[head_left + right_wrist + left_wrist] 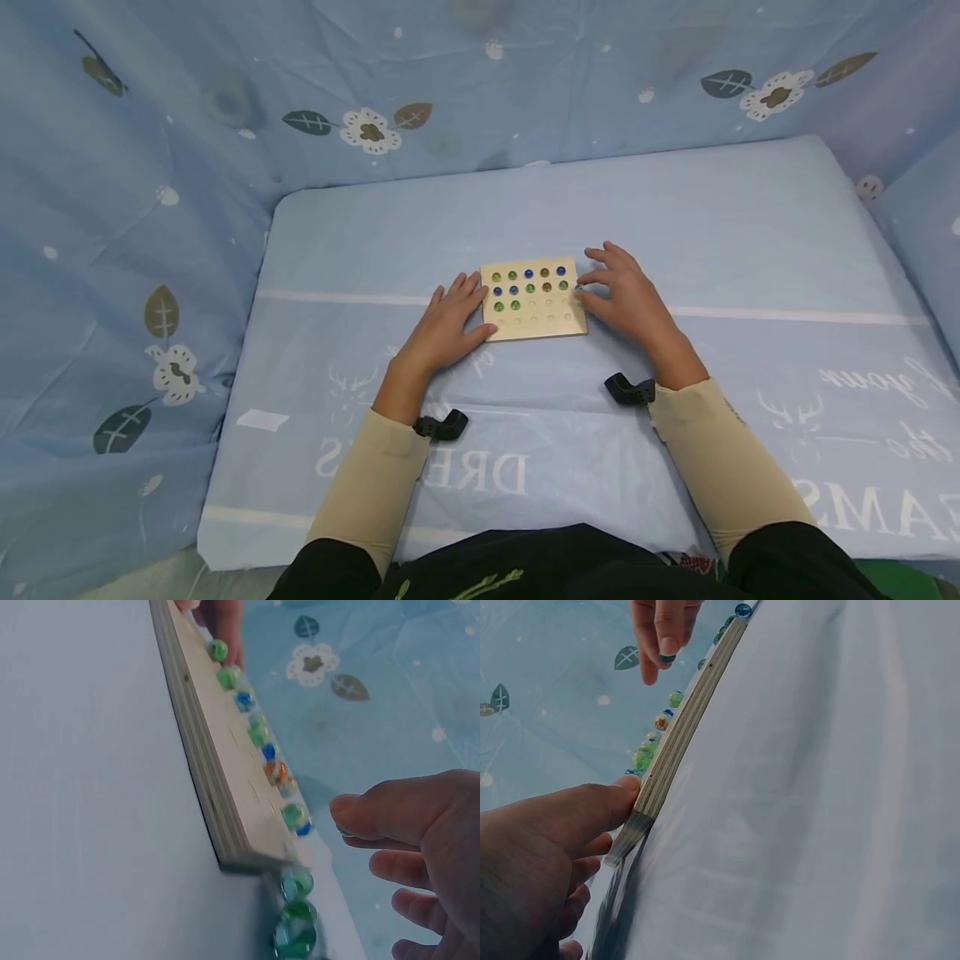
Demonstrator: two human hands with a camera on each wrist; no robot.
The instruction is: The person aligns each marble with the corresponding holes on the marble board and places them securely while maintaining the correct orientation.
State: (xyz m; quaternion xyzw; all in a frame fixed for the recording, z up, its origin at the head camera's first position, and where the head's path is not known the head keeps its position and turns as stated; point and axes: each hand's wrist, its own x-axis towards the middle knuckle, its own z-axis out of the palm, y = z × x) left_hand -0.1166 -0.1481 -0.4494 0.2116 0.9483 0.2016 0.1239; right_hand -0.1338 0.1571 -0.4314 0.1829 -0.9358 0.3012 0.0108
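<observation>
The left hand [445, 327] lay loosely spread against the wooden board's [525, 331] nine o'clock edge, the board sitting between both hands! Marbles [513, 291] filled two rows; a third held two. At three o'clock the right hand [630, 300] pinched another marble [667, 658] (just a dark dot)! Filling seemed underway; next likely called for a careful drop into a bare dimple [549, 303] toward four o'clock.

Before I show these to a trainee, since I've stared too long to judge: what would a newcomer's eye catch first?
Probably the pale wooden board near the middle of the head view, with green, blue and brown marbles sitting mostly in its farther rows. Next would come the left hand, touching the board's left edge, and the right hand, pinching a single marble by the right edge.
</observation>
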